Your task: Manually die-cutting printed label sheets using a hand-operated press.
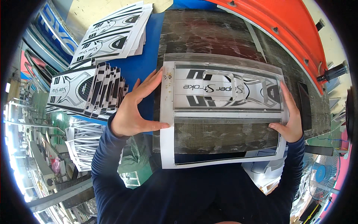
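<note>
A clear plastic cutting die (167, 80), rectangular with a dark inner outline, lies over a white printed sheet (167, 149) on the dark worn board (212, 33). Through the die shows a black, white and grey graphic panel (194, 97). The sheet's near half has a rectangular opening, with the board visible through it. My left hand (130, 110) grips the left edge, fingers on the die and thumb lower down by the sheet. My right hand (292, 119) holds the right edge, fingers along the die's side and thumb bent inward over the sheet.
Printed sheets (115, 31) are stacked at the back left on a blue surface (149, 41). Nearer stands a pile of cut panels (71, 87), with white strip offcuts (85, 142) below. A red machine arm (276, 22) curves over the back right. A fan (321, 173) stands at right.
</note>
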Available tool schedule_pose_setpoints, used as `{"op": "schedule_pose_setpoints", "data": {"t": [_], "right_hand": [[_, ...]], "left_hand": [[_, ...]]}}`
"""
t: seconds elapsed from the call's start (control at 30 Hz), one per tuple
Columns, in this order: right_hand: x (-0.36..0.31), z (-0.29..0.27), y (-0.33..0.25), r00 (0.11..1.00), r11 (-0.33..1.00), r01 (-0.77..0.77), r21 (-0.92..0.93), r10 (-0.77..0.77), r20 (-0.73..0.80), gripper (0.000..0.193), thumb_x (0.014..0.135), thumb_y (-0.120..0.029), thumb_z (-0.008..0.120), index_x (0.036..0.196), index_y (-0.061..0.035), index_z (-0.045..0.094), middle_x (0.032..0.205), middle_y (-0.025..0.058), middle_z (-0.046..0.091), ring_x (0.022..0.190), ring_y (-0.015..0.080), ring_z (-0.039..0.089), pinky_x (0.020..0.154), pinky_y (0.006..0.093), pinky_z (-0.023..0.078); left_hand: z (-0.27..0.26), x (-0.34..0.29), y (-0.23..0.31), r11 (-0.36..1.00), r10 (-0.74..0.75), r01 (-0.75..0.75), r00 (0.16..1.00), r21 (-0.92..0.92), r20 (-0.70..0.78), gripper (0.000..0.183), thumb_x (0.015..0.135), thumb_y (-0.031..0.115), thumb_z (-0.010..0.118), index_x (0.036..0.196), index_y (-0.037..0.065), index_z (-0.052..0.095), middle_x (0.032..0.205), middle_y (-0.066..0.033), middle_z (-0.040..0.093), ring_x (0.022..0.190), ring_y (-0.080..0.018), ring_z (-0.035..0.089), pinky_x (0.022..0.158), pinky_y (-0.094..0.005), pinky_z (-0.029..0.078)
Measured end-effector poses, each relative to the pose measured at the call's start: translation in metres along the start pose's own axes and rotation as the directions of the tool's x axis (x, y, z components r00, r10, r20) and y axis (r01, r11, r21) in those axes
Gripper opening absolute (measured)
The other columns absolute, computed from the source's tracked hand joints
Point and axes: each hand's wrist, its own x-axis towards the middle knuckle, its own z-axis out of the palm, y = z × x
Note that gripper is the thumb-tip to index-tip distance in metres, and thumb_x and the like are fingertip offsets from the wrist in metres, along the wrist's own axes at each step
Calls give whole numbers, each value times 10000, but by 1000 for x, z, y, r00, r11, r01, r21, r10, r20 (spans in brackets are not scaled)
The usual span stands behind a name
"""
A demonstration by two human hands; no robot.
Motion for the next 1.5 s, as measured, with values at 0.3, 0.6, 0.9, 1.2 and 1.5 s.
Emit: {"op": "schedule_pose_setpoints", "data": {"t": [0.3, 0.6, 0.9, 1.2, 1.5], "right_hand": [[0, 1, 0, 1000, 1000, 9, 23, -8, -4, 1143, 570, -287, 877, 1532, -17, 321, 1549, 217, 373, 1442, 362, 354, 1184, 419, 268], [-3, -14, 9, 982, 880, -12, 474, 99, -159, 1010, 752, -383, 792, 1542, -1, 292, 1591, 180, 317, 1488, 296, 272, 1203, 409, 167], [53, -142, 99, 283, 910, 82, 407, 370, -885, 754, 869, -260, 729, 1486, 5, 385, 1555, 135, 357, 1415, 219, 364, 1136, 332, 300], [89, -241, 253, 514, 611, -45, 790, 692, -506, 328, 895, -481, 656, 881, -172, 549, 804, -5, 441, 744, 164, 490, 676, 343, 467], [68, -239, 272, 657, 574, 107, 812, 572, -490, 244, 964, -360, 647, 992, -119, 626, 890, -13, 524, 798, 100, 513, 747, 296, 465]], "left_hand": [[1, 1, -1, 1000, 16, -16, 1000, 20, -2, 1163, 585, 301, 935, 1549, 78, 324, 1599, -147, 329, 1514, -315, 217, 1184, -583, 77], [3, -1, -5, 975, 172, -188, 976, -119, -133, 1050, 786, 470, 768, 1535, -23, 220, 1597, -271, 195, 1513, -368, 142, 1207, -468, 93], [16, -2, 8, 941, 211, -280, 925, -192, -315, 1118, 805, 545, 706, 1545, -66, 134, 1603, -266, 195, 1505, -361, 171, 1213, -440, 98], [13, -10, -15, 925, 367, -378, 865, 36, -344, 1005, 853, 359, 745, 1553, -42, 147, 1617, -224, 186, 1508, -327, 167, 1208, -413, 131], [14, -14, -4, 932, 304, -359, 849, -50, -432, 962, 875, 355, 750, 1540, -42, 178, 1582, -243, 234, 1469, -352, 239, 1198, -423, 203]]}}
